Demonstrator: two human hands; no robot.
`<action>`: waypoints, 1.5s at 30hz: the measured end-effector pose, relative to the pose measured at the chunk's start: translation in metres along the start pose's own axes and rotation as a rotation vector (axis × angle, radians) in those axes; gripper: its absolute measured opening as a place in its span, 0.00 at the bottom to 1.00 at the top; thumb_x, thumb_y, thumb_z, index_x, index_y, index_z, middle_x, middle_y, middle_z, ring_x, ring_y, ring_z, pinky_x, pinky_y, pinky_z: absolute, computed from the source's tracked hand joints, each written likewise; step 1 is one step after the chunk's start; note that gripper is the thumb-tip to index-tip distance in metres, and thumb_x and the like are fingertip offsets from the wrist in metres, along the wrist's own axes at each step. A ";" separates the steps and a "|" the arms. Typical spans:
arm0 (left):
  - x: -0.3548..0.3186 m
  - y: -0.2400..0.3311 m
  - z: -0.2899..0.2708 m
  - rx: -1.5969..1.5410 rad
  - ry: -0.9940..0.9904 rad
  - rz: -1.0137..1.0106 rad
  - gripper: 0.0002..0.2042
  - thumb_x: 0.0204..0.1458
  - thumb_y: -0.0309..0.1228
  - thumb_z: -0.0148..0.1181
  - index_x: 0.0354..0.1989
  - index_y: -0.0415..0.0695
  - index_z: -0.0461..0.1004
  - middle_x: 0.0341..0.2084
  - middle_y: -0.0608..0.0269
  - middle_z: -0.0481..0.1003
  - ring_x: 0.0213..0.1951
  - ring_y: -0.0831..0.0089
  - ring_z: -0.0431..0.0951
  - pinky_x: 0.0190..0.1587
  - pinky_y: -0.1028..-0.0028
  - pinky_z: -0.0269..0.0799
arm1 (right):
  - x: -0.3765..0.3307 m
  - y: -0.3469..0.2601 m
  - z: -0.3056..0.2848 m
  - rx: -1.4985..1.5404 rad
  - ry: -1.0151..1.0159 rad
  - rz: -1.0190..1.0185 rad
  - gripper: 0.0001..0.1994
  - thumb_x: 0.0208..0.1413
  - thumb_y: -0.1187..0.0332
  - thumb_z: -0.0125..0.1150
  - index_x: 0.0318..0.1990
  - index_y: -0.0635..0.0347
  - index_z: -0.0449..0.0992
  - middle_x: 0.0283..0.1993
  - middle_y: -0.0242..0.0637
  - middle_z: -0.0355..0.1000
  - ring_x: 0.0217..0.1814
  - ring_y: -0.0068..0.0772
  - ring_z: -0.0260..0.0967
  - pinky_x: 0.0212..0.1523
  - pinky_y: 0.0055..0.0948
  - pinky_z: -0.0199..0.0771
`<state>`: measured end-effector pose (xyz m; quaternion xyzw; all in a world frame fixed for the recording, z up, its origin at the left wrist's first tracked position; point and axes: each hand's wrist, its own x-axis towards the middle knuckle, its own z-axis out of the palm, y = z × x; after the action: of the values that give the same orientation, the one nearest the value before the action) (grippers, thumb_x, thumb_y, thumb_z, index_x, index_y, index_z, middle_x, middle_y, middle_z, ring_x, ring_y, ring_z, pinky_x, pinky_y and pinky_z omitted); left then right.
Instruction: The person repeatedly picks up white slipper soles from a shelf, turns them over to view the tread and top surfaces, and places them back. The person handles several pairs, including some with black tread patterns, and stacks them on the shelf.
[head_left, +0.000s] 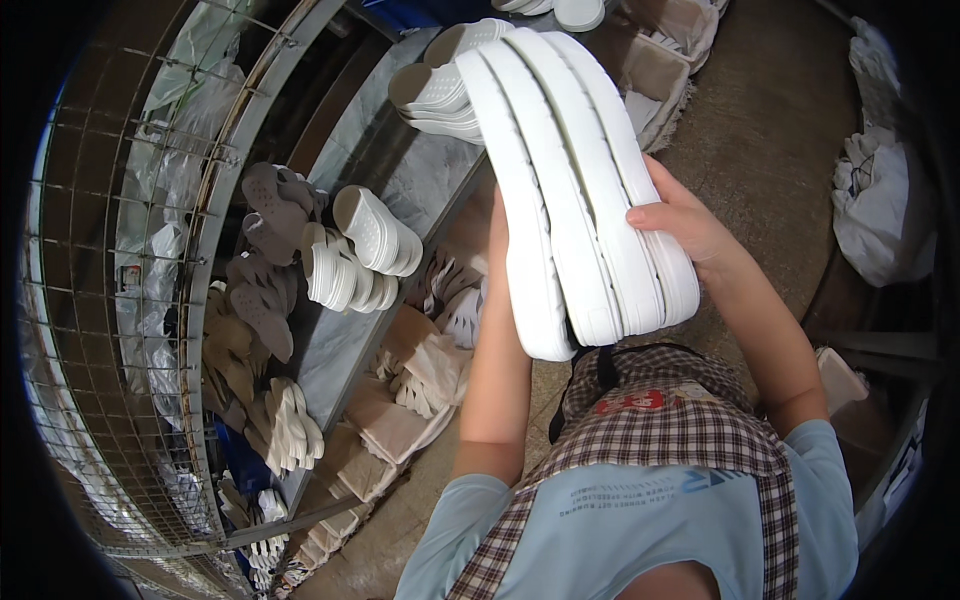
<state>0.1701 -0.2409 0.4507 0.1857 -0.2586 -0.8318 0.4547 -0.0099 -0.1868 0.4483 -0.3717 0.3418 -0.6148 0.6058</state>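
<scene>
Between my two hands is a stack of several white shoe soles (580,190), pressed together side by side and held up in front of my chest. My right hand (690,222) grips the stack's right side, thumb lying over the outer sole. At the left side my left hand (498,222) holds the stack, most of it hidden behind the soles. Just beyond the stack, more light-coloured soles (436,98) lie nested on a metal shelf (415,170). Closer in on that shelf sit two more stacks of white soles (378,232).
Grey soles (275,210), tan soles (235,355) and cream soles (292,425) line the shelf's left side. A wire mesh panel (100,250) rises at far left. Cloth-lined bins (400,400) stand below the shelf. A white bag (880,210) is at right.
</scene>
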 end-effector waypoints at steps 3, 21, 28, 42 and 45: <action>0.000 0.000 -0.006 -0.074 -0.057 -0.039 0.27 0.59 0.43 0.46 0.62 0.40 0.55 0.55 0.45 0.62 0.54 0.55 0.68 0.51 0.57 0.73 | 0.000 0.007 -0.004 0.183 0.033 0.096 0.41 0.47 0.66 0.61 0.67 0.64 0.46 0.62 0.51 0.58 0.59 0.39 0.64 0.56 0.34 0.69; -0.003 0.004 -0.017 -0.405 -0.310 0.000 0.27 0.60 0.46 0.45 0.61 0.40 0.56 0.52 0.45 0.66 0.51 0.55 0.72 0.48 0.60 0.76 | -0.014 0.019 -0.015 0.657 0.063 0.240 0.31 0.53 0.64 0.55 0.63 0.64 0.55 0.46 0.54 0.72 0.38 0.40 0.77 0.34 0.36 0.83; -0.005 0.003 -0.010 -0.264 -0.202 -0.013 0.28 0.60 0.47 0.44 0.62 0.41 0.55 0.53 0.44 0.65 0.51 0.54 0.71 0.48 0.59 0.76 | -0.008 0.002 0.001 0.332 0.027 0.067 0.35 0.51 0.67 0.56 0.66 0.63 0.50 0.58 0.52 0.63 0.51 0.36 0.71 0.48 0.33 0.77; -0.008 -0.003 0.002 -0.247 -0.153 -0.051 0.30 0.60 0.49 0.43 0.64 0.42 0.51 0.55 0.44 0.62 0.54 0.50 0.69 0.49 0.56 0.74 | 0.001 -0.041 0.048 -0.106 -0.072 -0.108 0.31 0.55 0.58 0.56 0.62 0.68 0.57 0.54 0.47 0.63 0.55 0.37 0.65 0.54 0.29 0.65; -0.004 0.003 0.004 -0.371 -0.300 -0.017 0.31 0.59 0.49 0.43 0.65 0.43 0.50 0.56 0.45 0.61 0.54 0.49 0.68 0.50 0.55 0.74 | -0.004 -0.048 0.053 0.109 0.037 0.017 0.33 0.54 0.52 0.56 0.61 0.65 0.59 0.50 0.48 0.68 0.46 0.33 0.71 0.41 0.26 0.75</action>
<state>0.1723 -0.2379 0.4558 -0.0245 -0.1645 -0.8872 0.4304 0.0129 -0.1798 0.5157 -0.3240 0.3221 -0.6342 0.6238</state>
